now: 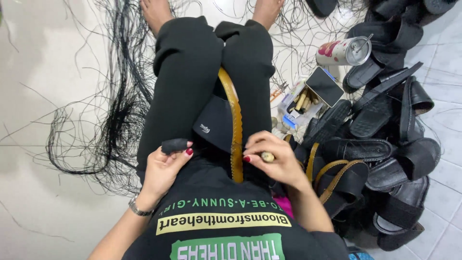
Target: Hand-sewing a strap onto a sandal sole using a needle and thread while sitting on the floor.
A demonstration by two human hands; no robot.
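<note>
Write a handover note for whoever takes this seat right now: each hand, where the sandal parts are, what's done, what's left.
Left hand: forefinger in a black cover, steadying the black sandal wedged between the knees.
Right hand: pinching a small pale tool against the sandal's tan edge strip.
Pile of black sandals on the floor to the right; loose black threads to the left.
Done: cannot tell how far along the strip.
Left: the sandal in hand is not yet set aside.

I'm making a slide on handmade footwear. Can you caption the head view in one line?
Seated on the floor, left hand and right hand work a black sandal beside a sandal pile.
</note>
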